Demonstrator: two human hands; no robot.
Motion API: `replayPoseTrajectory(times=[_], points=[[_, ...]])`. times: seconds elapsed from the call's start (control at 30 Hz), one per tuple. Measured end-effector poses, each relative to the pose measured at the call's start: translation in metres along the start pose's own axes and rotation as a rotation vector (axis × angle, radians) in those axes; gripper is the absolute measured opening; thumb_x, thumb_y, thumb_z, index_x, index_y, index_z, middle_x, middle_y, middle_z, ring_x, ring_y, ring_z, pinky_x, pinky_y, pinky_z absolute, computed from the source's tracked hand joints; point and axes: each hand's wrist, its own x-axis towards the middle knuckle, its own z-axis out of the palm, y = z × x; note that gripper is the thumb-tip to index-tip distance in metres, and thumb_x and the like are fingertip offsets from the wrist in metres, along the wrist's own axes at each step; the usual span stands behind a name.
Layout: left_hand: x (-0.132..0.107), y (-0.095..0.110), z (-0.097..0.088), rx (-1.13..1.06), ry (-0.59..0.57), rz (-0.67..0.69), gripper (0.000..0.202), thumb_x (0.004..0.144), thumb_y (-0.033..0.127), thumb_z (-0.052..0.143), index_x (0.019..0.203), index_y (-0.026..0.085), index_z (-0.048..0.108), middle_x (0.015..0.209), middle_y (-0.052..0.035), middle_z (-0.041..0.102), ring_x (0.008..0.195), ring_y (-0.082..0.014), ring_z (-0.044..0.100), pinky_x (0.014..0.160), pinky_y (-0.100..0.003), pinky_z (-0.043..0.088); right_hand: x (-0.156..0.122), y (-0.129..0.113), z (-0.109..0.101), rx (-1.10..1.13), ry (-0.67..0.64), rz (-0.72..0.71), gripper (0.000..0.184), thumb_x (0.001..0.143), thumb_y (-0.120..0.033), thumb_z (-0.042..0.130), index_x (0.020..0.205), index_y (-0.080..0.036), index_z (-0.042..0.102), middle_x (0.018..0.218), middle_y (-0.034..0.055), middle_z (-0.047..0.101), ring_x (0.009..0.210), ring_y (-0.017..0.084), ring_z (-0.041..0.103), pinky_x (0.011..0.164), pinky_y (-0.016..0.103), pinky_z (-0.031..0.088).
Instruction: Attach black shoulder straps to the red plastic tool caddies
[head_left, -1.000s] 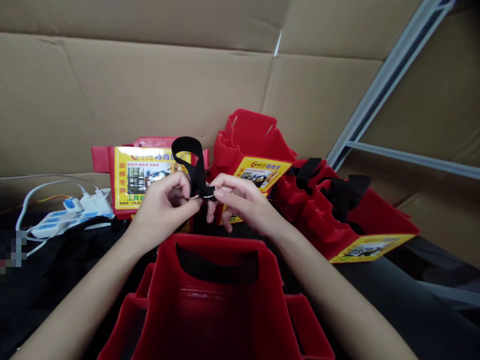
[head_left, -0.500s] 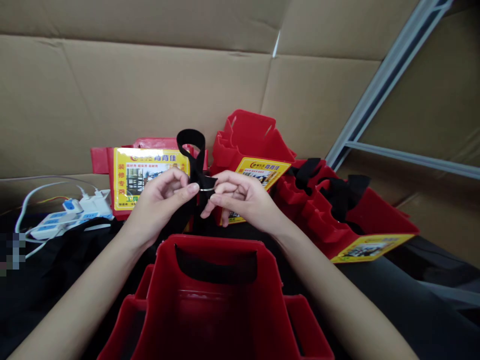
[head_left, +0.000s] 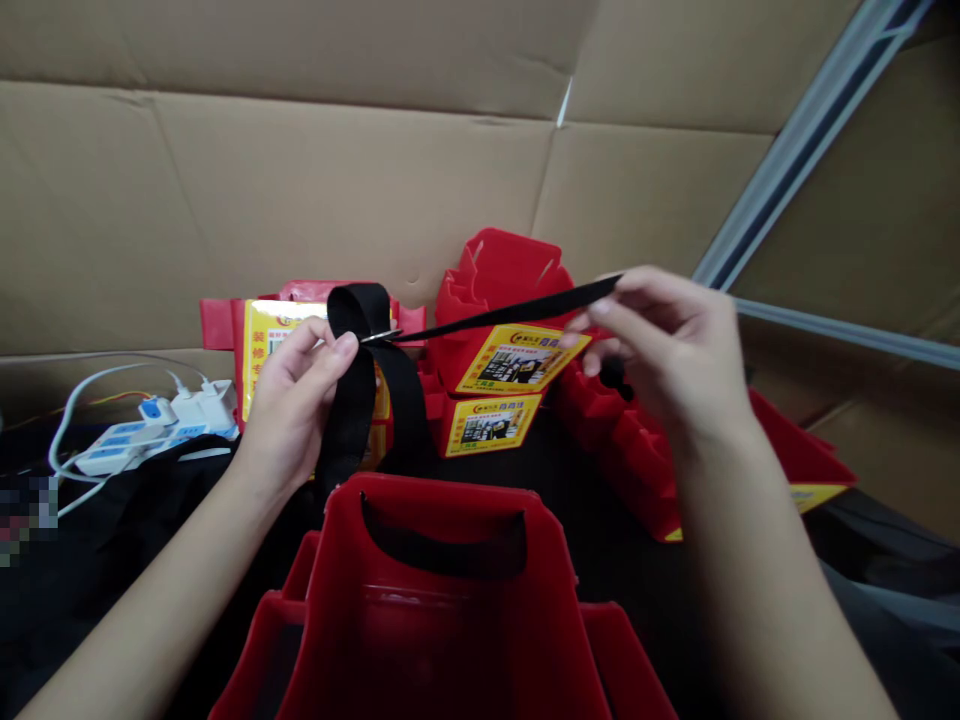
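Observation:
My left hand [head_left: 296,405] pinches a thin metal buckle [head_left: 382,336] at its near end. A black webbing strap [head_left: 517,308] runs through the buckle, looping above it and hanging below. Out to the right, my right hand [head_left: 660,345] grips the strap's end between thumb and fingers, and the length between the hands is stretched taut. Below them, close to me, stands a red plastic tool box [head_left: 442,620] with side pockets. A piece of black webbing passes through slots in its back wall.
Several more red boxes [head_left: 517,265] with yellow labels stand behind, against a cardboard wall [head_left: 337,190]. A white power strip [head_left: 120,447] with plugs and cables lies at left. A grey metal frame [head_left: 795,150] slants along the right. Black cloth [head_left: 150,520] covers the surface at left.
My right hand has moved right and up, drawing the strap end out through the buckle. My left hand has shifted slightly left and up, still holding the buckle.

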Motion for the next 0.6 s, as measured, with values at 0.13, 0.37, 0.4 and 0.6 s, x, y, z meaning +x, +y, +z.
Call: replayPoseTrajectory(times=[0.13, 0.37, 0.4, 0.6], points=[[-0.001, 0.000, 0.002, -0.164, -0.002, 0.028, 0.020, 0.079, 0.026, 0.064, 0.070, 0.021, 0.048, 0.064, 0.0048, 0.052, 0.058, -0.0083, 0.054, 0.054, -0.019, 0.044, 0.009, 0.003, -0.019, 0.191, 0.347, 0.064, 0.013, 0.070, -0.016, 0.064, 0.073, -0.029, 0.065, 0.074, -0.0031, 0.067, 0.066, 0.014, 0.063, 0.037, 0.022, 0.039], [-0.010, 0.003, 0.011, 0.189, -0.225, 0.240, 0.020, 0.076, 0.013, 0.066, 0.072, 0.019, 0.048, 0.114, -0.0060, 0.066, 0.111, -0.0219, 0.059, 0.091, -0.032, 0.047, 0.004, -0.013, -0.009, 0.400, 0.464, 0.349, 0.017, 0.083, -0.019, 0.049, 0.072, -0.030, 0.055, 0.123, -0.0131, 0.059, 0.132, 0.011, 0.037, 0.091, 0.024, 0.048], [-0.011, 0.003, 0.011, 0.238, -0.239, 0.251, 0.019, 0.076, 0.013, 0.066, 0.073, 0.019, 0.048, 0.116, -0.0065, 0.065, 0.112, -0.0224, 0.059, 0.092, -0.033, 0.046, 0.002, -0.015, -0.001, 0.436, 0.417, 0.395, 0.016, 0.084, -0.020, 0.047, 0.073, -0.027, 0.056, 0.122, -0.0077, 0.061, 0.130, 0.013, 0.041, 0.094, 0.026, 0.047], [-0.014, 0.003, 0.011, 0.383, -0.249, 0.302, 0.019, 0.076, 0.011, 0.066, 0.073, 0.019, 0.049, 0.119, -0.0073, 0.064, 0.108, -0.0219, 0.060, 0.095, -0.038, 0.044, -0.023, -0.015, 0.053, 0.436, -0.250, 0.715, 0.054, 0.083, -0.063, 0.038, 0.110, -0.020, 0.058, 0.123, 0.0119, 0.060, 0.119, 0.029, 0.052, 0.094, 0.049, 0.046]])
